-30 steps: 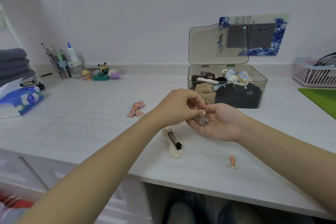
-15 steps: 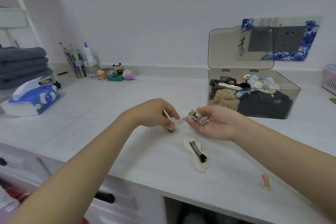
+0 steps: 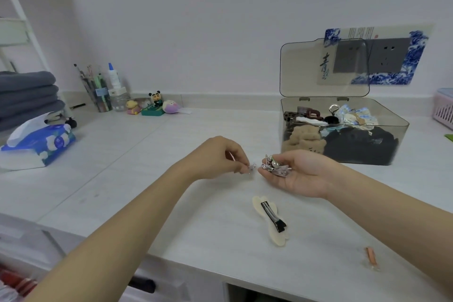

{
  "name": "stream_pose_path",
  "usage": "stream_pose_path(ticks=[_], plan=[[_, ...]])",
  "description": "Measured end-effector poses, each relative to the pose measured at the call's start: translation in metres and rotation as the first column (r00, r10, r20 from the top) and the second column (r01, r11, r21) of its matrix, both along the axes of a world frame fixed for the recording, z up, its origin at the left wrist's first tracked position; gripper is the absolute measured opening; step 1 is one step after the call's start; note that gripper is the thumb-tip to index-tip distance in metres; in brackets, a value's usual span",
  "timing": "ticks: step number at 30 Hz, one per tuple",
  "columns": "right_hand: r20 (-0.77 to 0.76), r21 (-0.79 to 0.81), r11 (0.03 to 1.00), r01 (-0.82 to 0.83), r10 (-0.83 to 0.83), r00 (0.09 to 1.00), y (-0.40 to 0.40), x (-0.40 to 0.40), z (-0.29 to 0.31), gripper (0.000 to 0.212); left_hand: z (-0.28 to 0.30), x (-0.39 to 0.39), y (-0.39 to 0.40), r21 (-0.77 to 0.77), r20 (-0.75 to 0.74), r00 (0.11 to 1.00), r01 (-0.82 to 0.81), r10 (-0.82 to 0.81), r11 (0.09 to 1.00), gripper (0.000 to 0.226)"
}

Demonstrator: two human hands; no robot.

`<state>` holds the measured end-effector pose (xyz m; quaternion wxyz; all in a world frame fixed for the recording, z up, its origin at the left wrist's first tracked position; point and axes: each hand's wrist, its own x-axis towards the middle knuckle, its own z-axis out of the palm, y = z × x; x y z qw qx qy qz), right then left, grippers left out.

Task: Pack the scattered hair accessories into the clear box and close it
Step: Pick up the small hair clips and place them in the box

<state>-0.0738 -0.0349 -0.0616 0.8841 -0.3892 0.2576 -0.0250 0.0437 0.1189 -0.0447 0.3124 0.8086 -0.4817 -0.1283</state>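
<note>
The clear box (image 3: 399, 127) stands open at the back right of the counter, lid (image 3: 306, 68) upright, with brown, black and pale blue hair accessories inside. My right hand (image 3: 296, 174) is cupped palm up in front of it, holding a small pile of shiny clips (image 3: 275, 167). My left hand (image 3: 220, 157) pinches one small clear clip (image 3: 251, 168) right beside that pile. A cream bow clip (image 3: 270, 220) lies face down on the counter below my hands. A small orange clip (image 3: 371, 256) lies near the front edge at right.
A blue tissue pack (image 3: 41, 144) and folded grey towels (image 3: 27, 95) sit at the left. A cup of brushes (image 3: 96, 91), a bottle (image 3: 114, 86) and small toy figures (image 3: 153, 106) line the back wall. A pink basket (image 3: 445, 110) stands at far right.
The view has shifted, so the box sits farther right. My left hand moved off the right palm to the counter, then came back pinching a small clear clip.
</note>
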Motion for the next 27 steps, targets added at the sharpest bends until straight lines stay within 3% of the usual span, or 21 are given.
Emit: stream_pose_path(ticks=[7, 11, 20, 24, 27], plan=[[0.080, -0.040, 0.997, 0.065, -0.062, 0.995, -0.014, -0.015, 0.017, 0.011, 0.028, -0.018, -0.038, -0.323, -0.109, 0.991, 0.037, -0.076, 0.946, 0.005], [0.160, -0.057, 0.995, 0.083, -0.073, 0.984, -0.031, -0.025, 0.033, 0.028, 0.037, -0.025, -0.065, -0.351, -0.087, 0.991, 0.067, -0.104, 0.934, 0.006], [0.259, -0.090, 0.989, 0.119, -0.092, 0.961, -0.071, -0.042, 0.081, 0.019, 0.069, -0.038, -0.128, -0.457, -0.060, 0.986, 0.110, -0.153, 0.883, 0.009], [0.241, -0.196, 0.964, 0.182, -0.133, 0.961, -0.105, -0.031, 0.093, 0.015, 0.076, -0.031, -0.157, -0.485, -0.067, 0.993, 0.057, -0.102, 0.872, 0.007], [0.136, -0.320, 0.929, 0.183, -0.146, 0.980, -0.131, -0.020, 0.090, 0.020, 0.066, -0.023, -0.175, -0.427, -0.121, 0.992, -0.015, -0.041, 0.904, 0.013]])
